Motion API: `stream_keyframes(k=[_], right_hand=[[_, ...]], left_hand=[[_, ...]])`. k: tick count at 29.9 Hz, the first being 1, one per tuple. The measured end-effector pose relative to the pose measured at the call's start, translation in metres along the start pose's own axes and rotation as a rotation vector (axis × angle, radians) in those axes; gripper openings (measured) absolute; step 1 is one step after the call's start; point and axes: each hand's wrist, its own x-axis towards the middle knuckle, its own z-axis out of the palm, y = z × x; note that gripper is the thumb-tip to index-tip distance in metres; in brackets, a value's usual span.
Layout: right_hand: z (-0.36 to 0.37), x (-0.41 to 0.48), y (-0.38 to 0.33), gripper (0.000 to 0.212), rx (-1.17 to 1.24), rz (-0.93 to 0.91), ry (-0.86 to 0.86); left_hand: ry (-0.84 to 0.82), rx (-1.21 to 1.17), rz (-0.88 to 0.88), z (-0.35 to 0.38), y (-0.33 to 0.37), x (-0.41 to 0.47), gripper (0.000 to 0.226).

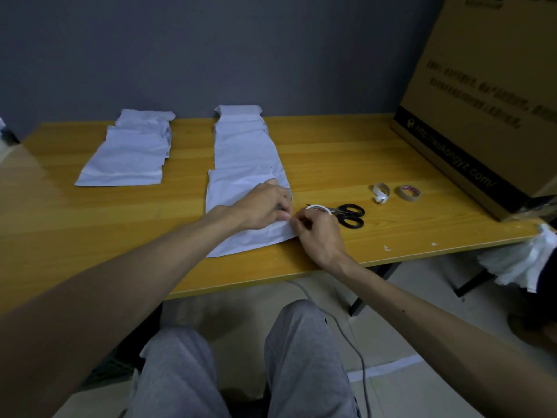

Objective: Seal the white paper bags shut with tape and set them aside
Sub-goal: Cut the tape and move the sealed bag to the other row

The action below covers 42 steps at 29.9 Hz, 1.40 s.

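Observation:
A white paper bag [238,239] lies flat near the front edge of the wooden table [90,218]. My left hand [265,206] presses down on the bag's right part with curled fingers. My right hand [316,233] grips a white tape roll [318,208] right at the bag's right edge, touching my left fingers. More white bags [244,146] lie in an overlapping row behind it. A second pile of white bags [132,152] sits at the back left.
Black-handled scissors [349,215] lie just right of my right hand. A nearly spent tape core [380,193] and a brown tape roll [409,193] sit further right. A large cardboard box [482,116] fills the table's right end. Crumpled white material [524,260] hangs off the right corner.

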Motion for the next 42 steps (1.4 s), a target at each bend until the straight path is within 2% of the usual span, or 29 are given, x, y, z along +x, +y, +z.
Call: stream_keyframes(k=[4, 11, 16, 20, 22, 25, 28, 30, 33, 36, 39, 42], right_hand=[[0.0, -0.001, 0.001, 0.017, -0.033, -0.054, -0.02], [0.003, -0.003, -0.001, 0.016, 0.128, 0.047, -0.092], [0.004, -0.003, -0.001, 0.017, 0.032, 0.016, -0.075], [0.001, -0.005, 0.0, 0.017, 0.075, 0.053, -0.057], [-0.002, -0.004, -0.003, 0.019, 0.12, 0.108, -0.053], [-0.006, 0.0, -0.009, 0.017, 0.098, 0.216, -0.128], [-0.013, 0.005, -0.012, 0.016, 0.121, 0.321, -0.245], [-0.019, 0.007, -0.013, 0.018, 0.011, 0.352, -0.324], [-0.022, 0.008, -0.017, 0.024, -0.258, 0.204, -0.252], [-0.013, 0.006, -0.037, 0.017, -0.253, -0.066, -0.131], [0.012, 0.013, -0.056, 0.023, -0.131, -0.208, -0.249], [0.045, 0.023, -0.064, 0.033, -0.052, -0.202, -0.358]], left_hand=[[-0.007, 0.017, 0.014, 0.002, -0.002, -0.002, 0.009], [-0.041, 0.022, 0.015, 0.002, -0.006, -0.009, 0.01], [-0.078, 0.092, 0.049, 0.002, -0.003, -0.005, 0.012], [-0.043, 0.014, -0.017, 0.006, -0.004, -0.009, 0.012], [-0.049, 0.0, -0.056, 0.004, -0.001, -0.012, 0.021], [-0.034, -0.012, -0.099, -0.004, -0.003, -0.022, 0.044], [0.021, -0.058, -0.179, -0.013, -0.015, -0.044, 0.045], [0.043, -0.012, -0.245, -0.017, -0.024, -0.065, 0.04], [0.093, -0.009, -0.34, -0.021, -0.037, -0.093, 0.034], [0.136, -0.061, -0.409, -0.022, -0.043, -0.112, 0.033], [0.123, -0.1, -0.446, -0.021, -0.044, -0.121, 0.034], [0.093, -0.06, -0.466, -0.016, -0.046, -0.125, 0.039]])
